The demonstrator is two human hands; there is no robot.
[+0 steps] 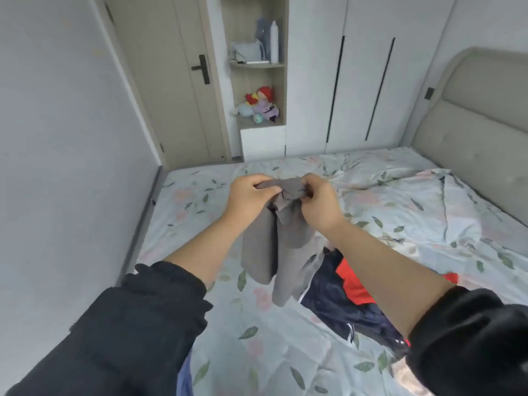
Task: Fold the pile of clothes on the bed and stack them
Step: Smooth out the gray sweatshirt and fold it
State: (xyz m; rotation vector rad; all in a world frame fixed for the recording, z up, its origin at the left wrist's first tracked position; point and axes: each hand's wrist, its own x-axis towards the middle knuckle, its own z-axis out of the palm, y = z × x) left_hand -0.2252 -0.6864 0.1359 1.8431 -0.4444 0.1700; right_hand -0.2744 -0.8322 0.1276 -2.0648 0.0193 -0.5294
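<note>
**Two hands hold grey garment (274, 247) above the bed (257, 352)**

Both of your hands are raised over the floral sheet. Your left hand (251, 192) pinches one side of the garment's bunched top edge, and your right hand (317, 204) pinches the other. The fingers of each are curled into the cloth and the two hands are close together. The garment hangs below them in two long, narrow panels. Its lower ends reach down beside the pile (345, 295) of navy and red clothes lying under your right forearm. Whether the ends touch the sheet or the pile cannot be told.

The step in hand looks like opening the piece out before the first fold. It would go best if you slid your hands apart along the top edge until it runs taut, so the doubled panels fall open. A bunched edge is likely to carry its creases into every later fold. The bare sheet on your left, apart from the pile, seems the better place to lay it flat, since the loose ends could drag across the unfolded clothes.
</note>
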